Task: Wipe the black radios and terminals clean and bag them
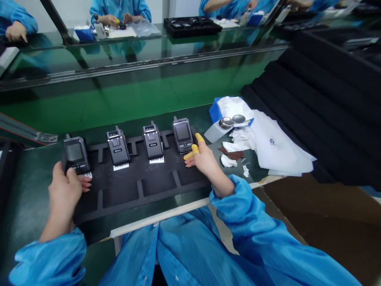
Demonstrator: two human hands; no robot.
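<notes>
My left hand [64, 190] is closed on the lower end of a black handheld radio [75, 153], screen side up, at the left of a black foam tray [125, 194]. Two more radios lie back side up in the tray's upper row, a left one [118, 147] and a middle one [152, 141], with white labels under their lower ends. Beside the rightmost radio [182, 135], which faces screen up, is my right hand [202, 157]. Its fingers are apart, with yellow finger cots on two of them; whether they touch that radio or the tray I cannot tell.
Right of the tray stand a blue box [214, 111] of white wipes and a white bottle [214, 131] with a metal top. Crumpled wipes [242, 139] and white sheets [276, 147] lie there. Stacked black trays [321, 103] rise at the right. Co-workers [120, 12] sit beyond the ledge.
</notes>
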